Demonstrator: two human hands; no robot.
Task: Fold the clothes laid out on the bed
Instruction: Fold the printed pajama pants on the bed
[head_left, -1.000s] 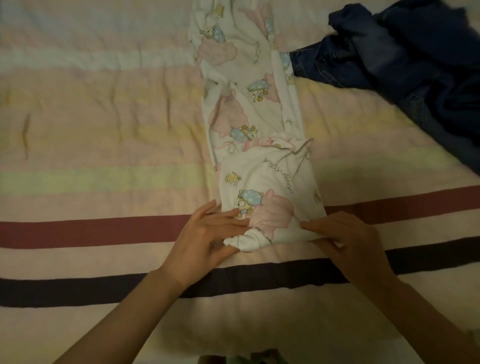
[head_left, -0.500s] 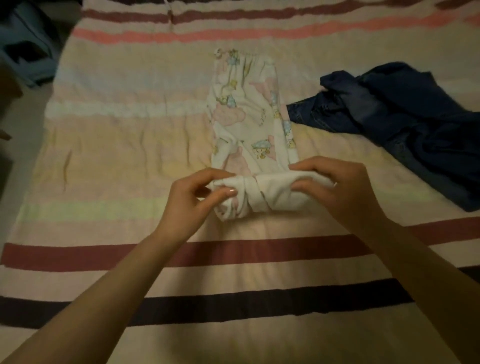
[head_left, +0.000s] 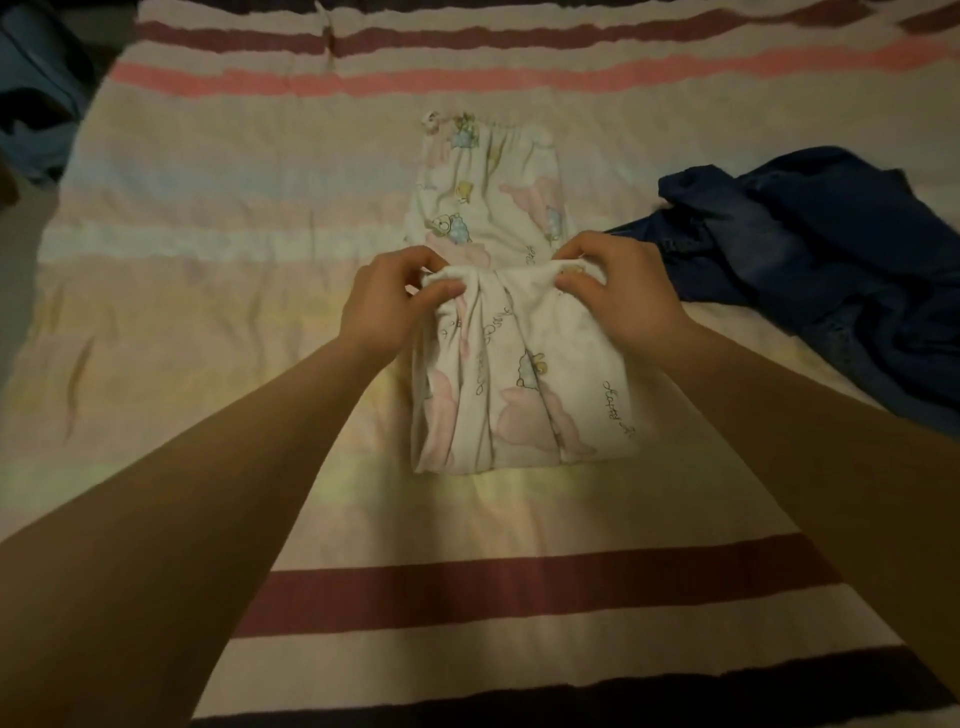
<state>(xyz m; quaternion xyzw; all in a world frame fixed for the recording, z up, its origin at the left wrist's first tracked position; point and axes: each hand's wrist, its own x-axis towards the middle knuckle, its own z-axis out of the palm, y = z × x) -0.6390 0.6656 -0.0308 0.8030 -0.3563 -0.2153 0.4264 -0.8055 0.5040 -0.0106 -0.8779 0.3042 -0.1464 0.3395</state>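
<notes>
Cursive print on the pyjama trousers, not legible

You can see slanted script printed on the white patterned pyjama trousers (head_left: 524, 374): one line near the right edge of the folded-over part, another faint one near its middle, a fragment on the flat part beyond. The letters are too small and blurred for you to read any word.
</notes>
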